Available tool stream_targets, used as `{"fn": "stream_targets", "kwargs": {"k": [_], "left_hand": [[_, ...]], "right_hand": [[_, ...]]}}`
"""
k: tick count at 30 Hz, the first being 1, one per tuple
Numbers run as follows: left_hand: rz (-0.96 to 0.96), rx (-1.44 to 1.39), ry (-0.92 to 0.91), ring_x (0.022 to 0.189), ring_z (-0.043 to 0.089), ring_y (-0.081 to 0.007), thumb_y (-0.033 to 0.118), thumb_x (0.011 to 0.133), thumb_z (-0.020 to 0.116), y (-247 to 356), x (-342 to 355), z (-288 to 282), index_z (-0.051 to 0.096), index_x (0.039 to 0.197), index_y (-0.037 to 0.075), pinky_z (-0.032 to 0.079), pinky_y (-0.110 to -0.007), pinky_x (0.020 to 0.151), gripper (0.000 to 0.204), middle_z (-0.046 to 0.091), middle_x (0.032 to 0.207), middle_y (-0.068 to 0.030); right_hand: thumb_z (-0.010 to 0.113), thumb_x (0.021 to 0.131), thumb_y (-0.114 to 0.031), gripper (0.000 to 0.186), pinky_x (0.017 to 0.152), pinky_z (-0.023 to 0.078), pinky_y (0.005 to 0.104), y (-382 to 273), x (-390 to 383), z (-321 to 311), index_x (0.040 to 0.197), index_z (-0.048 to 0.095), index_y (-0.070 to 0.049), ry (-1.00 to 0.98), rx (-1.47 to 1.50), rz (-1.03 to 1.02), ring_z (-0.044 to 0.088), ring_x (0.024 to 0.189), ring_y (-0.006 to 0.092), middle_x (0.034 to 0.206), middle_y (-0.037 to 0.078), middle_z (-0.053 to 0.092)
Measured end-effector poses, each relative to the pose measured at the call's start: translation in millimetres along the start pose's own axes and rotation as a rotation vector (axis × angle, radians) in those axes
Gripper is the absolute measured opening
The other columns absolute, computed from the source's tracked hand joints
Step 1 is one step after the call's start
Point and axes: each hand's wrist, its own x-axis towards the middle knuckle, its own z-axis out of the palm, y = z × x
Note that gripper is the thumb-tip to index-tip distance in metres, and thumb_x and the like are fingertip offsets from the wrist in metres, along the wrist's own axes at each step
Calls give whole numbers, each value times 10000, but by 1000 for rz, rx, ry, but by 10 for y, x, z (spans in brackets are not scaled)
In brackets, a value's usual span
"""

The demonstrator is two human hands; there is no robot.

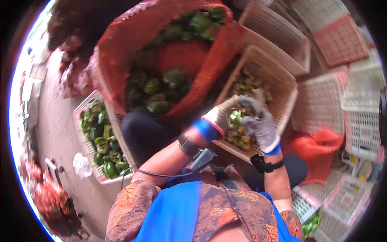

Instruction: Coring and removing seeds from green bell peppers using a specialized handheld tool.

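Note:
My left hand (224,113), in a pale work glove, is closed round a green bell pepper (235,117) whose light inside shows. Against the pepper's right side, my gloved right hand (262,128) has its fingers curled in; whatever they pinch is hidden. Both hands are over a tan plastic crate (291,85) with yellowish-green pepper scraps (241,139) in it. Beyond my left arm stands a large red mesh sack (108,50), its mouth wide, with whole green peppers (175,77) inside.
On the left, a white crate (125,155) holds several green peppers (105,147). Stacked crates (322,99) crowd the right side, with a red mesh bag (318,155) by my right knee. A crumpled white bag (82,165) lies on the floor (60,133).

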Motion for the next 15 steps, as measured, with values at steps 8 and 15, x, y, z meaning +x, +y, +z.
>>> {"fn": "stream_targets", "kwargs": {"k": [8, 15], "left_hand": [[1098, 510, 668, 778, 618, -102, 95, 923, 561, 1637, -2815, -1359, 583, 1197, 40, 573, -306, 757, 281, 671, 1003, -58], [602, 1174, 1816, 955, 610, -157, 199, 942, 626, 1466, -3511, -1731, 542, 1295, 6, 495, -298, 860, 411, 646, 1141, -103]], "right_hand": [[764, 759, -163, 785, 964, 484, 381, 277, 1658, 1196, 1452, 397, -176, -190, -689, -380, 574, 1169, 340, 1445, 135, 459], [595, 891, -258, 527, 835, 542, 478, 794, 2379, 2033, 1398, 464, -199, -262, -1462, -345, 633, 1065, 359, 1395, 181, 494]]}}
